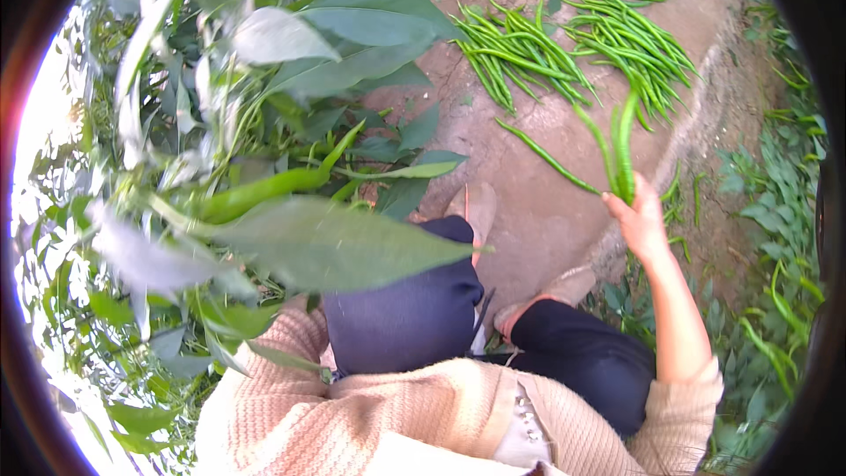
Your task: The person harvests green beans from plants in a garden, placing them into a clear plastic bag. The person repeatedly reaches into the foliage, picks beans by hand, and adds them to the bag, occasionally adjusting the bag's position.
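My right hand (641, 219) is closed around the lower ends of a few long green chili peppers (622, 152), which point away from me. One more slim green pepper (545, 155) reaches from the thumb out to the left; whether it is gripped or lies on the ground, I cannot tell. Just beyond the hand, a right-hand heap of green peppers (631, 46) rests on the bare soil, with a second heap (522, 56) beside it on the left. My left hand is out of sight, its sleeve (297, 337) running in behind pepper leaves.
Leafy pepper plants crowd the left, a large leaf (350, 244) close to the camera and a green pepper (271, 192) hanging among them. More pepper plants (783, 211) line the right edge. My knees (403, 324) and shoes (486, 211) are on the packed soil path (535, 225).
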A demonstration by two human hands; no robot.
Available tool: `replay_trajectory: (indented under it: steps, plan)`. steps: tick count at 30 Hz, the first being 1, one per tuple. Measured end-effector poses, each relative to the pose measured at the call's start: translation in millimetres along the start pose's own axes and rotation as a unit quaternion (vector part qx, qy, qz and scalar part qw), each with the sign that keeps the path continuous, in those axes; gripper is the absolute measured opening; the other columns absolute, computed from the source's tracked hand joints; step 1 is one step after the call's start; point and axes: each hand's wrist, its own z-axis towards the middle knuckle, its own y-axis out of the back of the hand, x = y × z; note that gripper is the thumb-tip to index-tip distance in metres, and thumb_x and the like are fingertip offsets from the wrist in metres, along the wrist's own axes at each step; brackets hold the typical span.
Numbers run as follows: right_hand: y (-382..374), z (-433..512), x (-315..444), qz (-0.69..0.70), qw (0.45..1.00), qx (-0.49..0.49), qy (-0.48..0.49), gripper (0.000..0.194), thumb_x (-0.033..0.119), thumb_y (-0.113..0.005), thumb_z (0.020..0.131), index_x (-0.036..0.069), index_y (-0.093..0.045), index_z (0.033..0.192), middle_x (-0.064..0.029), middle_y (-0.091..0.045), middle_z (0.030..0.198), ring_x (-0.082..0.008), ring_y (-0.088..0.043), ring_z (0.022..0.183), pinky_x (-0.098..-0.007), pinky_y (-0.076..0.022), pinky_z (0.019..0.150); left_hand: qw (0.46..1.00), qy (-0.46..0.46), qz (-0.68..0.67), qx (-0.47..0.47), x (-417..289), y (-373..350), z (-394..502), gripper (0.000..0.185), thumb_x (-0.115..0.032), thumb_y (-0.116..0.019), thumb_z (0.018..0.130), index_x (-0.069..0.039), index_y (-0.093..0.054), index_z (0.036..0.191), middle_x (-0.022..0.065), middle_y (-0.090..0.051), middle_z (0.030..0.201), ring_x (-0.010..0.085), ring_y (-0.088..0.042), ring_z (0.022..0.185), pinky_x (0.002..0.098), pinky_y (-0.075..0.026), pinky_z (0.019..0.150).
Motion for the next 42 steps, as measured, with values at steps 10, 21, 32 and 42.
replay_trajectory:
  steps: [10,21,32,42]
  plan:
    - [-75,28,-75,-0.42,0.907,-0.015,0.007,0.027,0.014,-0.067,0.079,0.008,-0.055,0.103,-0.015,-0.059,0.105,-0.0351,-0.056,0.105,-0.0447,-0.0466,0.088,0.998,-0.041,-0.027,-0.031,5,19,3,0.044,-0.025,-0.056,0.091,0.002,-0.049,0.125,0.0134,-0.062,0.108,0.0245,-0.059,0.094,0.0393,-0.047,0.083]
    - [-86,69,-134,-0.555,0.825,-0.099,0.043,0.015,0.012,-0.051,0.087,0.01,-0.054,0.102,-0.0083,-0.062,0.097,-0.0281,-0.061,0.094,-0.0446,-0.0438,0.082,0.995,-0.029,-0.084,-0.051,22,18,-31,0.046,-0.026,-0.06,0.091,0.004,-0.049,0.124,0.0125,-0.064,0.103,0.0222,-0.061,0.088,0.0359,-0.048,0.08]
    - [-75,29,-11,-0.356,0.922,-0.099,0.116,0.042,0.023,-0.067,0.082,0.004,-0.055,0.118,-0.0196,-0.056,0.114,-0.0375,-0.053,0.109,-0.0463,-0.0423,0.09,0.913,-0.254,-0.255,-0.193,-91,59,-93,0.044,-0.023,-0.059,0.093,0.004,-0.046,0.126,0.014,-0.059,0.116,0.0212,-0.06,0.096,0.0317,-0.049,0.083]
    - [-56,-79,102,-0.2,0.933,-0.108,0.279,0.034,0.018,-0.064,0.087,-0.002,-0.059,0.114,-0.02,-0.059,0.112,-0.0318,-0.057,0.106,-0.0385,-0.0442,0.091,0.825,-0.263,-0.401,-0.298,-91,188,-161,0.039,-0.034,-0.05,0.098,-0.001,-0.051,0.12,0.0113,-0.059,0.114,0.0196,-0.063,0.096,0.0283,-0.052,0.069]
